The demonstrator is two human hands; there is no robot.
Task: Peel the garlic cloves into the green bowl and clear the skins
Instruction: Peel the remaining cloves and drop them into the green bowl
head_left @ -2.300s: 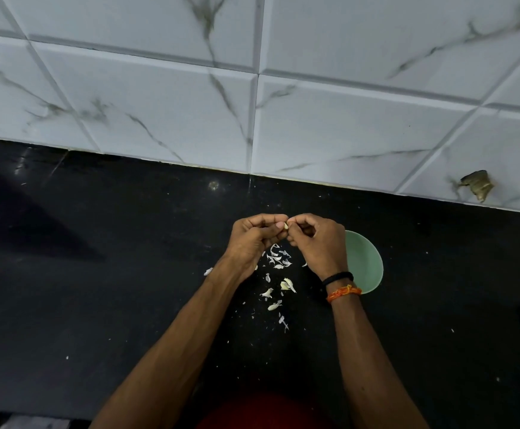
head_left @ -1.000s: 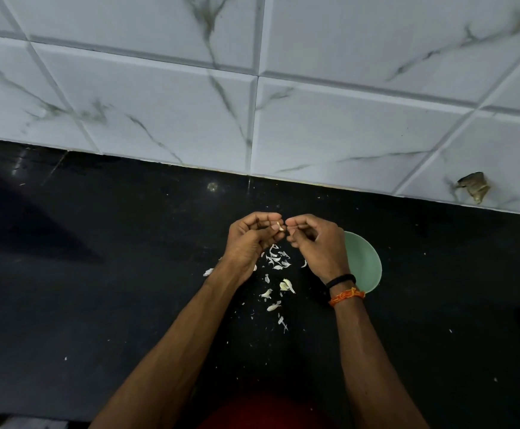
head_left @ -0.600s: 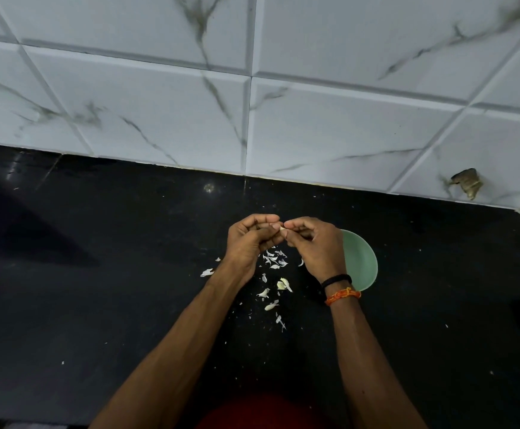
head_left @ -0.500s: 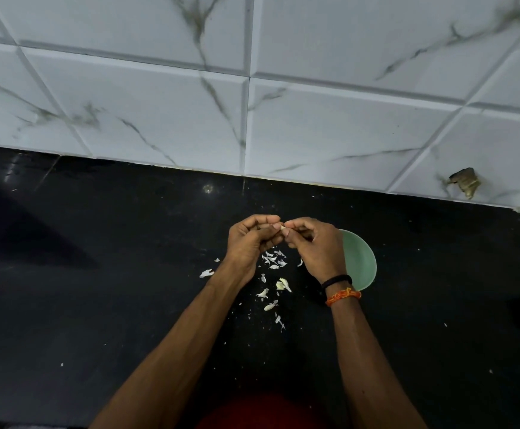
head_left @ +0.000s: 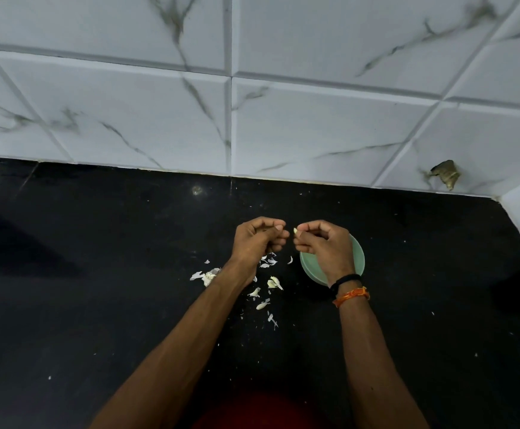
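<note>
From the head view, my right hand [head_left: 325, 246] pinches a garlic clove [head_left: 296, 231] at its fingertips, above the left rim of the green bowl [head_left: 358, 258] on the black worktop [head_left: 97, 305]. My left hand [head_left: 257, 239] is curled just left of the clove, a small gap between them; whether it holds any skin I cannot tell. Skins [head_left: 268, 286] lie scattered left of the bowl, under and below my left wrist. Two bands [head_left: 350, 289] circle my right wrist.

arms: bare, no sleeves | right wrist: thin black band [head_left: 345, 278] above an orange thread band [head_left: 352, 296] | left wrist: bare | torso: red garment [head_left: 262, 411]
</note>
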